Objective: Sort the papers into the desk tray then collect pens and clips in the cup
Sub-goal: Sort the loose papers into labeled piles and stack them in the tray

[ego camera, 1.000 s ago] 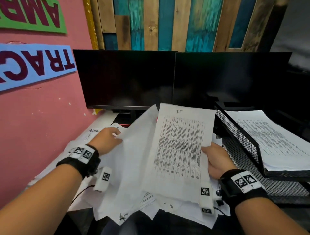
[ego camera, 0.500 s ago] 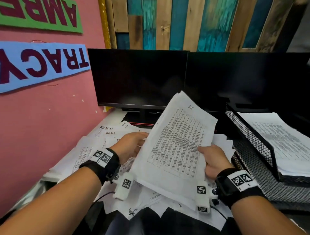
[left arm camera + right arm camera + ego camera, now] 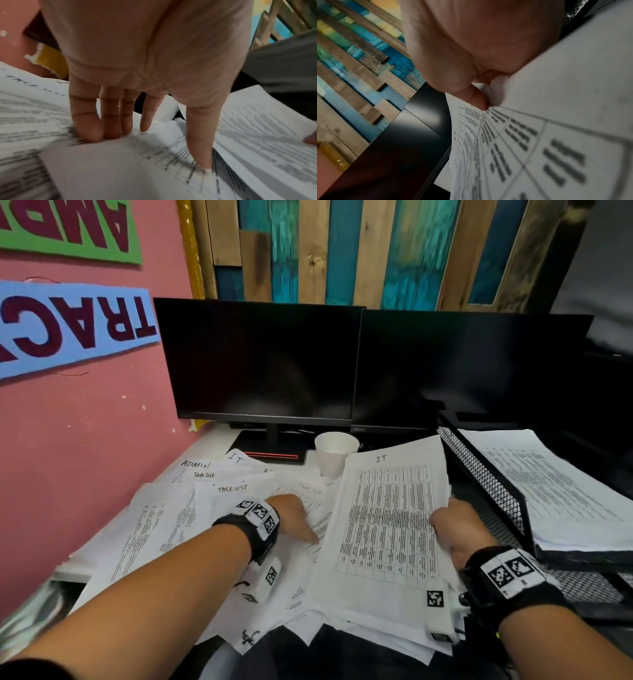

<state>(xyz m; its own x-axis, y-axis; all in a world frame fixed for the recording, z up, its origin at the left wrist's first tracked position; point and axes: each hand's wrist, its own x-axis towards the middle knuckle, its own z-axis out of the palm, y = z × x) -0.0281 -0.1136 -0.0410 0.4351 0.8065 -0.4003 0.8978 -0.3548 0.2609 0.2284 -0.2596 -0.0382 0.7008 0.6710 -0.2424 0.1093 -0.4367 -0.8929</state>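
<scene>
A person's right hand (image 3: 457,529) pinches the edge of a printed sheet headed "I.T" (image 3: 387,529), raised at a tilt just left of a black mesh desk tray (image 3: 486,474) holding papers. The left hand (image 3: 294,517), fingers straight, presses on loose papers (image 3: 164,518) spread over the desk. A white cup (image 3: 334,451) stands behind them, before two dark monitors (image 3: 260,361)

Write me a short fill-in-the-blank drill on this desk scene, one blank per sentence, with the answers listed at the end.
1. The right hand grips a printed sheet headed ____.
2. The left hand presses its fingertips on the loose papers with its fingers ____.
3. The white cup stands in front of the two ____.
4. The black mesh tray already holds a stack of ____.

Answers: I.T; straight; monitors; papers
</scene>
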